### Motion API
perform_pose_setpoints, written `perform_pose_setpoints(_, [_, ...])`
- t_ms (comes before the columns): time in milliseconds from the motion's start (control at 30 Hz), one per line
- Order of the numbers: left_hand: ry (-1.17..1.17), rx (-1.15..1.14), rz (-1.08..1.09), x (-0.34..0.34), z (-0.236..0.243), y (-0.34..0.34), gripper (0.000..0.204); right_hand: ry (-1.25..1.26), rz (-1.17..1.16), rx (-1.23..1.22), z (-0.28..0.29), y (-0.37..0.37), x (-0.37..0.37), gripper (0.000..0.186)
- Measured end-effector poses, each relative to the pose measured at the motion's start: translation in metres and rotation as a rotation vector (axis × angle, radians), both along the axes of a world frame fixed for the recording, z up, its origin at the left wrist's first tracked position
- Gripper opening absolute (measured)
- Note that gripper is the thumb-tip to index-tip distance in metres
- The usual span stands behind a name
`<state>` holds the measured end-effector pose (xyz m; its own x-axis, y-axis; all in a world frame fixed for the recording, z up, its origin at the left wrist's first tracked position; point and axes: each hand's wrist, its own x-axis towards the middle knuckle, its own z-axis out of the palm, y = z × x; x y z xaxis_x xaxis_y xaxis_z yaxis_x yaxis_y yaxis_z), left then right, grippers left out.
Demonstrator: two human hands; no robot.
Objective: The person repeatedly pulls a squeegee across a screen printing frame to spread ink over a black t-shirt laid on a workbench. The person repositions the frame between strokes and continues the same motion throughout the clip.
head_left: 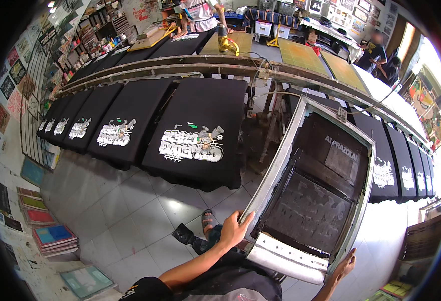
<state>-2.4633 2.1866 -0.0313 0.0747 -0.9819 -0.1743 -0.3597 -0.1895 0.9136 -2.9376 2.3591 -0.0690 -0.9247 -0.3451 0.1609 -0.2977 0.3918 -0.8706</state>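
Observation:
I hold a screen-printing frame (293, 131) with a pale metal rim and a mesh smeared with dark ink. My left hand (235, 231) is closed round the frame's left side. On the lower right side, my right hand (345, 264) grips the rim, its fingers partly hidden. A light bar with a row of holes (288, 257) lies across the frame's near end. The frame is tilted and covers part of the board row behind it. To its left, a black shirt (200, 108) with a white and grey print is stretched over a board.
More printed black shirts (130, 113) line the left, and others (385, 168) the right. A long rail (155, 66) runs behind them. Stacked screens (54, 238) lie on the left floor. A co-worker (200, 17) leans over the far boards; other people (372, 52) are at the back right.

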Motion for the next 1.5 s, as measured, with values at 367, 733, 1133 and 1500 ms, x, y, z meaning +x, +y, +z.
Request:
perform_pose_setpoints(367, [-0.035, -0.020, -0.017, -0.049, -0.026, -0.015, 0.059, -0.082, 0.000, 0.022, -0.013, -0.018, -0.046, 0.062])
perform_pose_setpoints(733, [-0.029, 0.065, -0.105, -0.108, -0.018, -0.093, 0.055, -0.064, 0.008, 0.048, 0.015, -0.095, -0.093, 0.064])
perform_pose_setpoints(1133, [-0.049, 0.072, 0.008, -0.214, -0.010, -0.075, 0.050, -0.116, 0.056, 0.073, 0.023, -0.125, -0.203, 0.061])
perform_pose_setpoints(1500, [-0.031, 0.091, 0.240, -0.322, -0.015, 0.054, 0.038, -0.045, 0.258, 0.105, 0.011, -0.090, -0.327, 0.051])
